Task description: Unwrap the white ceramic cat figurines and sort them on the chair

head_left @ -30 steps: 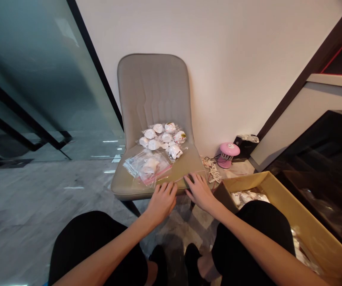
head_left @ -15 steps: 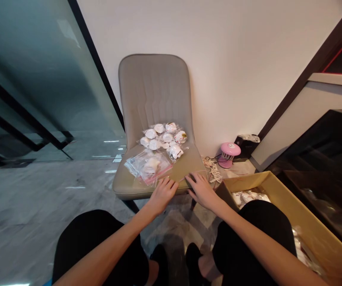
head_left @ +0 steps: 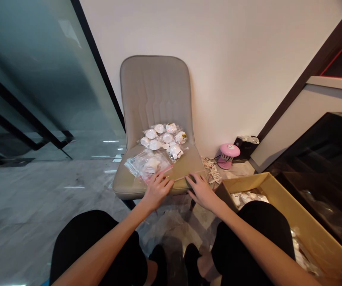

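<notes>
Near the front edge of the grey chair seat (head_left: 135, 192), my left hand (head_left: 156, 192) lies with its fingers extended, touching the pink-edged side of a stack of clear zip bags (head_left: 136, 161). A white figurine (head_left: 151, 165), wrapped in clear plastic, rests on that stack. My right hand (head_left: 203, 192) is at the seat's front right, thumb and fingers apart. Between the hands runs a thin pinkish strip (head_left: 179, 178), seemingly the edge of a clear bag whose outline is hard to make out. Behind lie several bagged white figurines (head_left: 167, 138), some with painted marks.
At right on the floor, a yellowish open box (head_left: 296, 206) holds more wrapped white pieces (head_left: 248, 197). Beyond it are a pink lamp-like device (head_left: 229, 153), a white cable (head_left: 214, 172) and a black box (head_left: 245, 149). A glass door (head_left: 54, 79) stands at left.
My left hand has slid left along the seat's front, toward the bag stack, widening the gap between my hands. My right hand stays nearly in place.
</notes>
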